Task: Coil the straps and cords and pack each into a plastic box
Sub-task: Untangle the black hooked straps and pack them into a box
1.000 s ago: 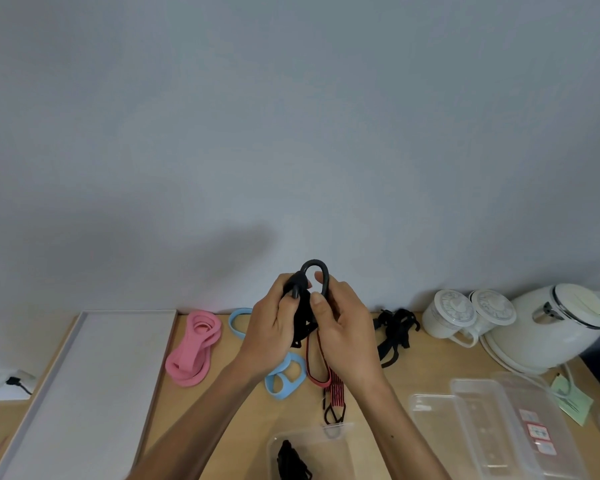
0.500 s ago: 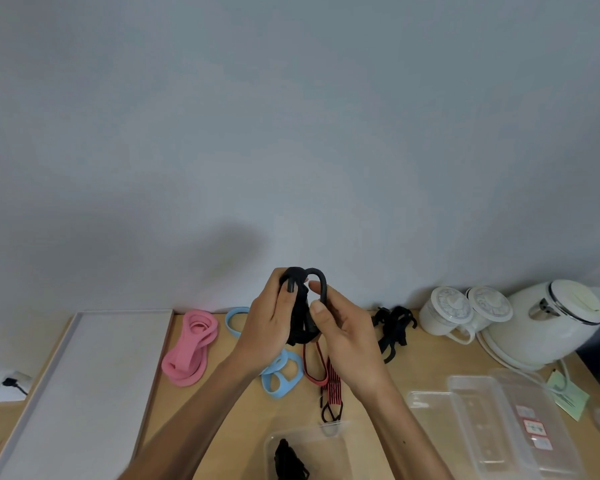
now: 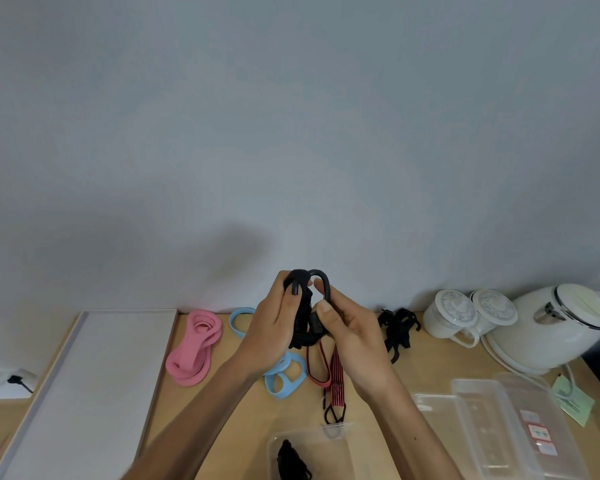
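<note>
A: What sits nearest?
B: A clear plastic box [image 3: 345, 445] at the near edge of the wooden table [image 3: 264, 410], with a black bundle [image 3: 290, 460] lying inside it; to its right, a stack of clear boxes [image 3: 492, 424].

A: And beyond the box?
B: A red-and-black cord [image 3: 336, 372] lies on the table just behind it; a blue band [image 3: 284, 375] lies beside that, and a pink band [image 3: 193, 351] further left, next to a white tray [image 3: 94, 375].

A: The hands?
B: Both are raised above the table; the left hand [image 3: 274, 327] has its fingers curled round a coiled black cord [image 3: 303, 329], grasping it; the right hand [image 3: 354, 341] pinches the cord just under its hook [image 3: 323, 282], thumb pressed to the front; the hook's curve stands up over the fingertips.

A: So the cord is off the table?
B: Yes, held between the two hands; no part of it touches a box.

A: Furthest back?
B: A black strap [image 3: 399, 327] heaped by the wall; right of it, two lidded cups [image 3: 454, 313] and a white kettle [image 3: 551, 323].
</note>
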Motion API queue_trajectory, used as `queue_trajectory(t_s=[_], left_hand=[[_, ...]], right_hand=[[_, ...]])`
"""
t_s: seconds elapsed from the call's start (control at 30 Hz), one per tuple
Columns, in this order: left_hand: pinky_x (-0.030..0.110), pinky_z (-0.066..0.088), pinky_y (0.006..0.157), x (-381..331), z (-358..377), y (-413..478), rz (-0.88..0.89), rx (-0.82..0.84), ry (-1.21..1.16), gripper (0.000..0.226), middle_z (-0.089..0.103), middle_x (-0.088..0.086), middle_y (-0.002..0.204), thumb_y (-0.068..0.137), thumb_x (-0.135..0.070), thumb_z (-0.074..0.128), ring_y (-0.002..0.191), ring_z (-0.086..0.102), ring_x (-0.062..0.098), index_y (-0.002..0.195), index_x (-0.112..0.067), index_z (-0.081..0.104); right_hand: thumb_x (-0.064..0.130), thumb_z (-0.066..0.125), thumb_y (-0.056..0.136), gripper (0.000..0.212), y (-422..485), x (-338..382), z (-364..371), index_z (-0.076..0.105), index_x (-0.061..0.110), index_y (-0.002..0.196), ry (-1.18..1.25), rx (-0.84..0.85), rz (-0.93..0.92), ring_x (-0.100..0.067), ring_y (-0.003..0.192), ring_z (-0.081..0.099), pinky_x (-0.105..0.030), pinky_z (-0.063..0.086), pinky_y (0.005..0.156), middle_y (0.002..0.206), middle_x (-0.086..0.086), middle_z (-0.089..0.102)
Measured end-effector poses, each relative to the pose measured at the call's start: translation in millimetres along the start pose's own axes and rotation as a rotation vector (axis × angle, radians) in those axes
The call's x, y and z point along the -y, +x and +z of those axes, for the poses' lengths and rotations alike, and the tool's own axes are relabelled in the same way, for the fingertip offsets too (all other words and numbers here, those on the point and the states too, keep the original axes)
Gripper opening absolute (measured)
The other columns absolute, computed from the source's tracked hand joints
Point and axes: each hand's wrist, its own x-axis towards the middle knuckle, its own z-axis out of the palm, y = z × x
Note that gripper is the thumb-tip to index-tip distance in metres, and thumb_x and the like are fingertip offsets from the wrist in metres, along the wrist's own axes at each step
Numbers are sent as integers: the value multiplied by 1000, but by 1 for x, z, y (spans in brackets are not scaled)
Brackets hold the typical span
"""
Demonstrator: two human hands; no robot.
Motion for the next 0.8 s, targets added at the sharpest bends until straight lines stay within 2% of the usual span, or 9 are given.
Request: queue_trajectory(t_s=[0.07, 0.1, 0.2, 0.3, 0.4, 0.5, 0.6, 0.67, 0.8], left_hand=[[34, 51, 74, 1, 0, -1, -3, 22, -2, 21, 59, 11, 91, 102, -27, 31, 80, 57, 21, 105, -24, 52], [33, 51, 74, 2, -1, -1, -3, 32, -2, 21, 58, 13, 92, 102, -28, 32, 81, 57, 22, 106, -24, 52], [31, 52, 75, 5, -1, -3, -18, 65, -24, 22, 57, 13, 92, 100, -33, 31, 81, 56, 15, 107, -25, 51], [22, 52, 73, 6, -1, -4, -37, 81, -44, 25, 55, 4, 89, 97, -39, 29, 77, 55, 3, 106, -26, 49], [19, 51, 71, 5, -3, -4, -45, 81, -36, 29, 54, 0, 88, 92, -46, 28, 74, 53, 1, 105, -27, 47], [21, 48, 71, 5, -3, -1, -46, 71, -4, 30, 52, -2, 86, 91, -48, 27, 73, 51, 1, 104, -28, 47], [20, 46, 69, 5, -3, 0, -32, 63, 30, 29, 52, -3, 85, 93, -46, 29, 72, 50, 2, 103, -26, 47], [18, 46, 66, 6, -3, 2, -22, 55, 63, 21, 53, -5, 84, 98, -39, 32, 70, 51, 0, 103, -25, 47], [22, 46, 62, 5, -3, 2, -29, 49, 108, 11, 52, -7, 77, 101, -30, 37, 65, 50, 3, 98, -23, 46]], right_hand=[[13, 43, 100, 49, 0, -1, 0, 63, 57, 103, 0, 4, 30, -6, 89, 62, -43, 51, 95, 77, 16, 65], [14, 43, 100, 49, 0, -2, 0, 62, 59, 103, -2, 7, 34, -9, 94, 64, -45, 49, 97, 82, 13, 68], [14, 44, 100, 46, 1, -3, 0, 62, 57, 104, -22, 24, 30, -15, 105, 65, -36, 50, 97, 97, 5, 73], [13, 45, 99, 48, 0, 0, 0, 62, 57, 100, -61, 47, 8, -2, 92, 65, -22, 53, 85, 85, 15, 72], [19, 46, 99, 42, 2, 0, 1, 62, 58, 102, -70, 63, -5, -34, 107, 58, -49, 49, 90, 104, -21, 66], [24, 47, 97, 35, 4, -4, 1, 62, 55, 104, -95, 60, 2, -40, 94, 63, -56, 48, 88, 95, -21, 68], [20, 49, 96, 23, 5, -11, 0, 58, 36, 110, -148, 28, 13, -24, 63, 50, -54, 50, 70, 65, -5, 56], [19, 50, 97, 17, 6, -13, 3, 64, 23, 106, -155, -2, 21, -28, 65, 55, -53, 50, 71, 68, -6, 62], [19, 49, 98, 18, 8, -12, 7, 66, 15, 102, -100, -74, 38, -38, 83, 62, -52, 54, 74, 87, -19, 67]])
